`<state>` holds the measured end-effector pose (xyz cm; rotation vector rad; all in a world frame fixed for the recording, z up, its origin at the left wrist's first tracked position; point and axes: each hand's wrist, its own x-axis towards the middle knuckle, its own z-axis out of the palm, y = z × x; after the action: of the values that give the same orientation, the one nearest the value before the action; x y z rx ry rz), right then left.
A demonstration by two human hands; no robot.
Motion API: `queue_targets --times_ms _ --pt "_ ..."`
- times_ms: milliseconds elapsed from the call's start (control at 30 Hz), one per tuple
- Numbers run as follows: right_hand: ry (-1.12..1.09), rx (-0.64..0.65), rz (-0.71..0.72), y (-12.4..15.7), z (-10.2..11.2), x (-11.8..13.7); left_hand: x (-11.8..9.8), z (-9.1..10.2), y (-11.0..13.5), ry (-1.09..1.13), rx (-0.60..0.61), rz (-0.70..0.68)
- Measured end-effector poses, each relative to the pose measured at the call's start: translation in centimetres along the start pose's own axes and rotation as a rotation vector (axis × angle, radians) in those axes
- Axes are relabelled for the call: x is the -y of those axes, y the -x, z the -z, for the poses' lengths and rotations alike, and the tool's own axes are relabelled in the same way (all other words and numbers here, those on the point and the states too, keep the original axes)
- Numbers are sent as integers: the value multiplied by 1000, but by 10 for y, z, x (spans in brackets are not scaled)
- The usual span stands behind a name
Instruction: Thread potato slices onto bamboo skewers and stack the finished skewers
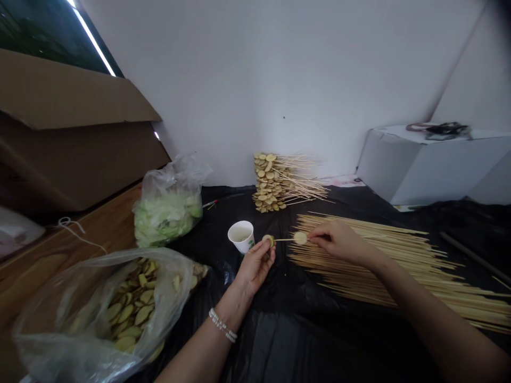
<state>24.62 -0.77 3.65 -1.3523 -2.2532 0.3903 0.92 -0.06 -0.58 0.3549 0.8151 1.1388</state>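
My left hand (255, 264) pinches a round vegetable slice (269, 240) at its fingertips. My right hand (338, 240) grips a bamboo skewer (284, 239) that points left toward that slice. One pale slice (300, 238) sits threaded on the skewer just ahead of my right fingers. Both hands hover over the black plastic sheet (303, 330), beside a wide layer of loose bamboo skewers (419, 266).
A clear bag of sliced pieces (136, 311) lies at front left, a bag of green leaves (170, 213) behind it. A white paper cup (241, 235) stands near my left hand. Finished skewers (279, 183) are piled by the wall. A cardboard box (72, 133) stands left, a white box (435, 162) right.
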Motion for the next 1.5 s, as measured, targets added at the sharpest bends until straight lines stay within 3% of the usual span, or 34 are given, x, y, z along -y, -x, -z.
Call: queue_targets --times_ms 333,633,867,1100,1333,1500 --pt "184 -24 44 1 0 7 3 -1 3 -180 30 -100" --pt "198 -4 21 3 -7 10 4 1 1 -214 25 -117" --pt "175 -59 36 2 -9 14 6 1 1 -234 45 -131" --pt "86 65 16 3 -9 17 6 3 1 -245 66 -145" --pt "90 6 38 0 -14 15 7 3 1 -266 73 -144" --pt "10 106 25 2 -13 14 7 4 0 -270 69 -141"
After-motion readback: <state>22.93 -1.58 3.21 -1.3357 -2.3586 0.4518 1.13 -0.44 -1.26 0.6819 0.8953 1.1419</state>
